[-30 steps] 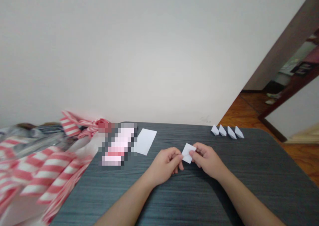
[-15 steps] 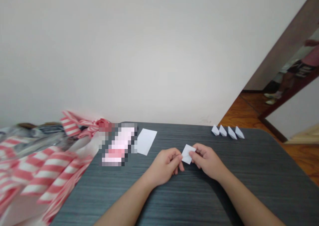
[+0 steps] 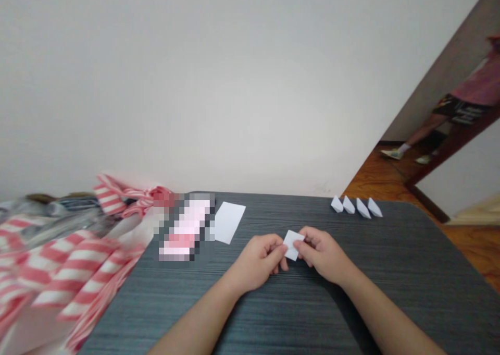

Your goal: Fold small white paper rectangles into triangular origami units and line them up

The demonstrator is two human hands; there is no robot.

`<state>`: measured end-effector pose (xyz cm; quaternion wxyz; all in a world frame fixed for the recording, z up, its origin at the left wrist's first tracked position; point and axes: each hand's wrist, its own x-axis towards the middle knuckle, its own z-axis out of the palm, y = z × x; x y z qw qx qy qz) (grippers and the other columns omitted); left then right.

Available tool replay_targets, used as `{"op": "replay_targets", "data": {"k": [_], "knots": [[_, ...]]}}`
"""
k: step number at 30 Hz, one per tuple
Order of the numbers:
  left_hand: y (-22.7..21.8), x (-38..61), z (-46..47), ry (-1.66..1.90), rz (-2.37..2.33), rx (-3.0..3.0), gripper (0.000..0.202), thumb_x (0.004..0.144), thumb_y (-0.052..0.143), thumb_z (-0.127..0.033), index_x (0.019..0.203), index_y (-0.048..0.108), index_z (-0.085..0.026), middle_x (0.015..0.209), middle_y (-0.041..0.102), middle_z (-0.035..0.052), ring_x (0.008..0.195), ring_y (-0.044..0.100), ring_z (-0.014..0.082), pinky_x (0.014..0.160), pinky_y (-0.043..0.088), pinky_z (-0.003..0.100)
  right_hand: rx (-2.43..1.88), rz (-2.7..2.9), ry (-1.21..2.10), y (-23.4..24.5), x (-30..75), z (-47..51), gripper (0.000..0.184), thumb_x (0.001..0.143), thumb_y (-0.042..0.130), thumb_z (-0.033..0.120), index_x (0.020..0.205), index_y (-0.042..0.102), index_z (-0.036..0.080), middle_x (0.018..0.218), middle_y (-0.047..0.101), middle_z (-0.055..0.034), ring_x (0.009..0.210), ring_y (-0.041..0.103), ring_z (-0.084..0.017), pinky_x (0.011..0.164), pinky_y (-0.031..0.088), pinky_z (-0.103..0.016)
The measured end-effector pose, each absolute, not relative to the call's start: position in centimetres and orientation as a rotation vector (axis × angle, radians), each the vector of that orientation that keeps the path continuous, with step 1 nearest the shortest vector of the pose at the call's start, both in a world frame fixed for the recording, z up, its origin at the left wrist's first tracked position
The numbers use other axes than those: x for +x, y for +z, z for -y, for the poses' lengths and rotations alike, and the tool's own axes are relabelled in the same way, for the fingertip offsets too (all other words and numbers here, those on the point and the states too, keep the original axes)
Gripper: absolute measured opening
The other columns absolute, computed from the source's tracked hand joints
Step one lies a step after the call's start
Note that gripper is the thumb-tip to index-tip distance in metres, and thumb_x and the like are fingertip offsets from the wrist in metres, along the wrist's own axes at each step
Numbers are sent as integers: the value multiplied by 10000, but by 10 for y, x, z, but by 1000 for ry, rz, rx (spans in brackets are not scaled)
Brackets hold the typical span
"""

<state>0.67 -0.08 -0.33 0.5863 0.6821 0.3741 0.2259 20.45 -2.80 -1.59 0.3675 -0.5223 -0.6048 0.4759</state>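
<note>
A small folded piece of white paper (image 3: pixel 292 244) is held over the middle of the table, one corner pointing up. My left hand (image 3: pixel 261 261) pinches its left edge between thumb and fingers. On the opposite side, the thumb of my right hand (image 3: pixel 323 253) presses on the paper's face, with the fingers curled behind it. Several folded white paper pieces (image 3: pixel 349 205) with pointed tips stand in a row near the table's back right edge. To the left lies a flat white sheet of paper (image 3: pixel 229 222).
The dark, streaked table (image 3: pixel 297 313) meets a pale wall (image 3: pixel 250 84). A blurred-out pink and white object (image 3: pixel 187 227) lies at the table's left. Red-and-white striped cloth (image 3: pixel 70 266) is heaped beyond that edge. At far right, a person (image 3: pixel 464 99) is partly visible near a doorway.
The paper has shifted slightly left and down, with my right thumb moving along. My left hand has hardly moved. The person at the far right has stepped to another position.
</note>
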Motion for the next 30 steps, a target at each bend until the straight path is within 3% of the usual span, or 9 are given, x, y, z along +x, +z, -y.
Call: {"op": "replay_targets", "data": {"k": [9,17,30], "knots": [[-2,6,1,533,-875,1615,321,949,463,-387,760,581,-156,669,696,28,508,522,100,512,397,197,-1296,1545,1310,-18,203,28,131,882,581,287,827,572,169,599,536,50,433,397,-73,423,290,-186],[-1,5,1,490,-864,1656,340,954,439,-377,786,626,-147,707,711,36,525,530,101,534,399,202,-1349,1585,1314,-16,203,28,219,893,573,308,724,554,170,580,556,38,424,434,-74,413,306,-183],[-1,6,3,507,-865,1693,338,940,479,-393,808,653,-135,686,692,39,536,537,105,526,397,197,-1319,1689,1308,-4,201,31,254,921,549,325,716,543,175,568,553,39,440,452,-81,438,335,-182]]}}
